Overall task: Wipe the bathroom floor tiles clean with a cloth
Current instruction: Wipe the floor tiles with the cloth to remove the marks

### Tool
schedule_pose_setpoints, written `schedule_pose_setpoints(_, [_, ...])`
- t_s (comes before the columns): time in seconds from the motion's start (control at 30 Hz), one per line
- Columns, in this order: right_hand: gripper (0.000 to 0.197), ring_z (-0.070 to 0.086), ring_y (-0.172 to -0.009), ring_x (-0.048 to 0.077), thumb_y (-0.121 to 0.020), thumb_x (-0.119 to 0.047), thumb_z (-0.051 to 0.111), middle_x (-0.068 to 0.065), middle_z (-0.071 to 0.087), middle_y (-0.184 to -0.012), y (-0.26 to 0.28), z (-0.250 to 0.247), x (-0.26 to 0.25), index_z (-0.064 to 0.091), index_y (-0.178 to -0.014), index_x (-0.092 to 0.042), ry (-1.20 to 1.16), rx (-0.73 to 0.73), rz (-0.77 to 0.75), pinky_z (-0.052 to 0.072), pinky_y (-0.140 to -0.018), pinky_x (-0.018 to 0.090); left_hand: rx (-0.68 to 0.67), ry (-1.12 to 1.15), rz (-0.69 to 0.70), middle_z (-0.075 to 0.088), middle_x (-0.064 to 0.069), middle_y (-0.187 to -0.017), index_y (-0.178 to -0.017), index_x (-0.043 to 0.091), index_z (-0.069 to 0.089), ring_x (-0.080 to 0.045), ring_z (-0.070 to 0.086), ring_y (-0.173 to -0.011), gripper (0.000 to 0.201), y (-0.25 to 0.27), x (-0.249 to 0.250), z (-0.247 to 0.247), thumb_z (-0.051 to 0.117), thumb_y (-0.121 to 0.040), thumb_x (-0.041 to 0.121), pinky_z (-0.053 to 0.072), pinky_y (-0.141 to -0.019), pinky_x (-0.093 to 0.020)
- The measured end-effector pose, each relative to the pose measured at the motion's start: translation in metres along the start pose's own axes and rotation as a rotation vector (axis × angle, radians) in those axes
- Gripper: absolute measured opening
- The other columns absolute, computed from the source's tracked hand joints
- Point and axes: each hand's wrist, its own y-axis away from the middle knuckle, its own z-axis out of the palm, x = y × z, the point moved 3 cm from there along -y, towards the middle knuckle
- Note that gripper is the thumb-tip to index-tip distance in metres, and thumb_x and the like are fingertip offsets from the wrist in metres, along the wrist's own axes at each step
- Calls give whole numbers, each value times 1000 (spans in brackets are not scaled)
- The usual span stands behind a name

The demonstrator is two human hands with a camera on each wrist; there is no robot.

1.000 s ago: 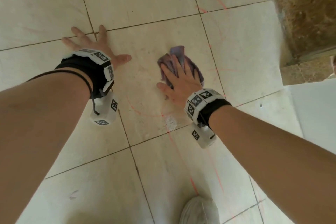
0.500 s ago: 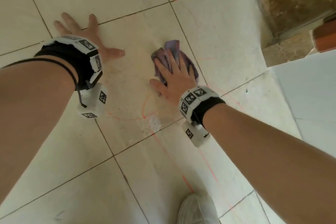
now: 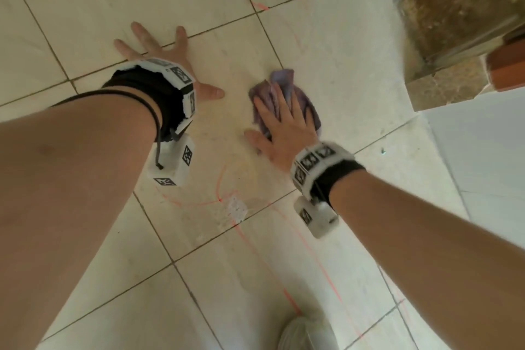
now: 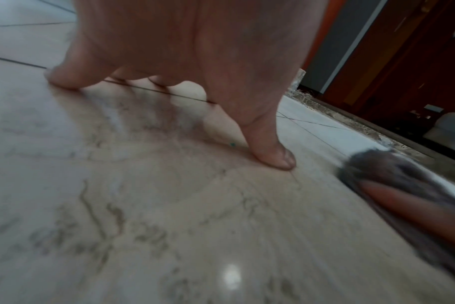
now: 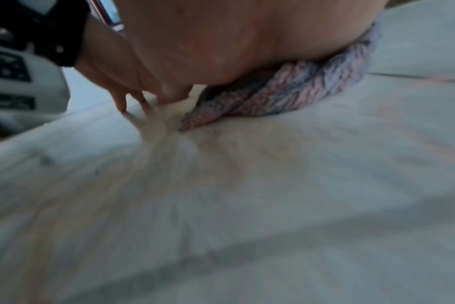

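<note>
Two hands on glossy cream floor tiles (image 3: pixel 326 71) | right hand (image 3: pixel 284 128) flat, fingers straight, pressing crumpled purple woven cloth (image 3: pixel 284 85) | left hand (image 3: pixel 167 57) splayed flat on tile, just left of cloth, holding nothing

Head looks down; wrist views skim tiles (image 3: pixel 341 71)

White shoe toe (image 3: pixel 306 332) at near edge, centre-right. Rough brown stone sill (image 3: pixel 443 8) far right, w/ orange-brown block (image 3: pixel 508 65) just beside it. White panel (image 3: pixel 483 156) along right side. Dark wood door frame (image 4: pixel 403 61) far right in left wrist view.
</note>
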Motion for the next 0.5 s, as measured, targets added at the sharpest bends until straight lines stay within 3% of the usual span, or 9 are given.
schedule_pose_setpoints(0.17, [70,-15,-148,29,-94,-68,17,-5,-24,-160,-2,-14,61,-9,-153,-40,-32,-15,193,0,-119,55,-49,-2,-17,-26,-18,-158,-152,41,-13,-56,-12,-142,132,5,4,-8,71,-58,80,16,-107,-74])
schedule_pose_setpoints(0.3, [75,-20,-147,31,-92,-72,20,-4,-24,-160,-56,-45,50,-8,-153,-39,-159,73,319,-3,-117,59,-76,-33,-21,-27,-19,-157,-151,43,-16,-58,-10,-141,135,0,6,-13,73,-55,80,18,-106,-75])
schedule_pose_setpoints(0.5, [73,-20,-147,30,-93,-70,19,-3,-24,-160,-57,-42,13,-7,-154,-37,-103,63,114,-3,-116,57,-65,-57,-23,-28,-19,-157,-149,46,-18,-60,-7,-140,141,-10,9,-18,74,-49,82,19,-106,-75])
